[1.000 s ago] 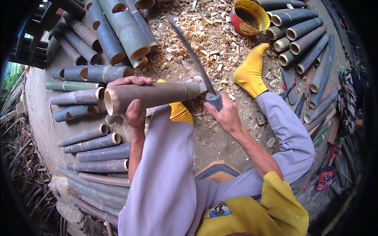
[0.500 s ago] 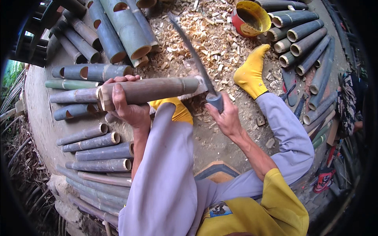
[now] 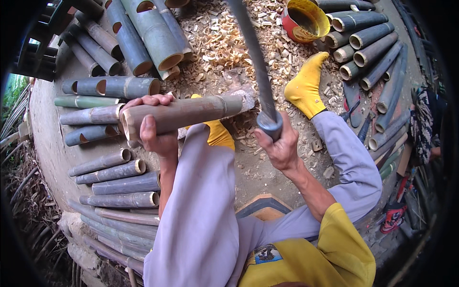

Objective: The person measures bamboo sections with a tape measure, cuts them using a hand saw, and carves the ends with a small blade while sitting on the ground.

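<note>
My left hand [image 3: 155, 125] is wrapped round the near end of a brown bamboo tube [image 3: 186, 114], thumb on its side. The tube lies nearly level above my left shin, its far end pointing right over a pale wooden block [image 3: 247, 98]. In my right hand [image 3: 283, 147] is a machete [image 3: 258, 62], gripped by its round grey-blue handle. Its long dark blade rises up and away, right of the tube's far end and apart from it. The blade is slightly blurred, and its tip runs out at the top edge.
Bamboo tubes lie in rows at the left [image 3: 122, 201] and right [image 3: 373, 36], some with cut holes [image 3: 158, 43] at the upper left. Wood chips [image 3: 215, 43] cover the ground ahead. A red and yellow bucket [image 3: 291, 24] stands near my yellow-socked right foot [image 3: 307, 86].
The machete has been raised and swung upright, its blade moving away from the tube. My right hand has shifted slightly right; the tube has tilted a little in my left hand.
</note>
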A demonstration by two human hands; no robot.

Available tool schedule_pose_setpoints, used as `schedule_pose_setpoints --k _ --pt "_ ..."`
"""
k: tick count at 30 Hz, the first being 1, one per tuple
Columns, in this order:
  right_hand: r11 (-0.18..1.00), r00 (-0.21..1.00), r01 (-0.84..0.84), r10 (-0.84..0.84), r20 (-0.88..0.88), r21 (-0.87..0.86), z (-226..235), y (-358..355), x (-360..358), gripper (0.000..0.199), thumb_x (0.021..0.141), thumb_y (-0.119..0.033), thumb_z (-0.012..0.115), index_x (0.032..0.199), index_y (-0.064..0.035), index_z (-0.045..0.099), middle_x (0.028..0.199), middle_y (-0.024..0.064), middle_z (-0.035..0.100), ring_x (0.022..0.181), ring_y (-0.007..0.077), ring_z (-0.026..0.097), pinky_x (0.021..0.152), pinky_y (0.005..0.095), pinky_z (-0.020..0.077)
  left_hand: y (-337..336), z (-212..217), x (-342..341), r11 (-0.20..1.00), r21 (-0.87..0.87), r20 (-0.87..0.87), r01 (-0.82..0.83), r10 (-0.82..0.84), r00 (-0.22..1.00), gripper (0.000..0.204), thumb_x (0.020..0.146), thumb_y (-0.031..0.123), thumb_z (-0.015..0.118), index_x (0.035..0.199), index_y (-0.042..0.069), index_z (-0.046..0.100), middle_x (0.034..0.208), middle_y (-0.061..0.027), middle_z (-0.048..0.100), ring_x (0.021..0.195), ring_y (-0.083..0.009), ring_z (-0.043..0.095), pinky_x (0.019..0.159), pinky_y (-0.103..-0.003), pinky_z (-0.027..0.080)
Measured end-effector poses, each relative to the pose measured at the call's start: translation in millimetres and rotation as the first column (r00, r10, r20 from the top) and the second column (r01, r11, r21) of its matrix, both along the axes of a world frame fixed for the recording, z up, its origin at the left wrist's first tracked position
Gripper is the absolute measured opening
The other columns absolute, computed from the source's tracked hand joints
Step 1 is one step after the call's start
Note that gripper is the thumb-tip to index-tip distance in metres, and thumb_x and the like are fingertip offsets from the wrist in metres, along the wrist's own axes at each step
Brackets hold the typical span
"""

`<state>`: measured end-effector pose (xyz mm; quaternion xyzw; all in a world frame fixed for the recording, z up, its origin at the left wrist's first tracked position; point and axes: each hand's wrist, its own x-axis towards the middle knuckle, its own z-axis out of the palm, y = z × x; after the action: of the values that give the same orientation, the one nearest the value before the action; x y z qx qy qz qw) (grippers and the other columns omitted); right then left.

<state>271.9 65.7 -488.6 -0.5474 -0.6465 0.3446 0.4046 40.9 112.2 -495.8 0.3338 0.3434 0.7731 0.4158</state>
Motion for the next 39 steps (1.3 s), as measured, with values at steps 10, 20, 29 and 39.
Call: schedule_pose_setpoints --k 10,20,29,39 --pt "0.868 0.998 -0.058 0.06 -0.012 -0.494 -28.9 15.5 13.7 0.041 0.084 -0.035 0.064 0.099 0.0012 0.052 0.079 0.0133 0.064 0.063 0.0197 0.064 0.055 0.0301 0.0509 3.5 1.7 -7.6 0.993 0.032 -0.158 0.117 -0.111 0.981 0.053 0.068 0.026 0.06 0.11 0.002 0.039 0.088 -0.0154 0.052 0.082 -0.0275 0.054 0.08 -0.048 0.046" --pt "0.844 0.986 -0.066 0.137 0.095 -0.532 -82.9 -5.3 12.2 0.041 0.085 -0.034 0.063 0.099 0.002 0.05 0.078 0.0207 0.065 0.074 0.0304 0.067 0.062 0.0403 0.0522 19.0 33.7 16.8 0.958 -0.262 -0.082 -0.119 0.101 0.991 0.059 0.069 0.019 0.061 0.121 -0.002 0.041 0.096 -0.0175 0.054 0.08 -0.0273 0.058 0.079 -0.041 0.049" --pt "0.998 0.998 -0.019 0.023 -0.062 0.065 -3.8 1.8 5.1 0.039 0.089 -0.031 0.059 0.104 0.0034 0.047 0.077 0.0117 0.064 0.066 0.0231 0.066 0.058 0.0291 0.0532 7.4 7.2 5.3 0.97 -0.127 -0.005 -0.205 0.206 0.979 0.037 0.077 0.021 0.056 0.109 0.007 0.045 0.089 -0.0096 0.05 0.079 -0.0223 0.053 0.078 -0.044 0.049" --pt "0.941 0.996 -0.045 0.016 -0.087 -0.336 -28.0 4.6 8.3 0.033 0.087 -0.03 0.06 0.1 -0.0012 0.052 0.062 0.0038 0.056 0.051 0.0112 0.056 0.046 0.0257 0.0458 3.1 -1.3 -7.2 0.998 -0.041 -0.042 -0.045 0.043 0.998 0.044 0.073 0.024 0.052 0.112 0.007 0.041 0.09 -0.0102 0.047 0.082 -0.0234 0.052 0.086 -0.046 0.043"
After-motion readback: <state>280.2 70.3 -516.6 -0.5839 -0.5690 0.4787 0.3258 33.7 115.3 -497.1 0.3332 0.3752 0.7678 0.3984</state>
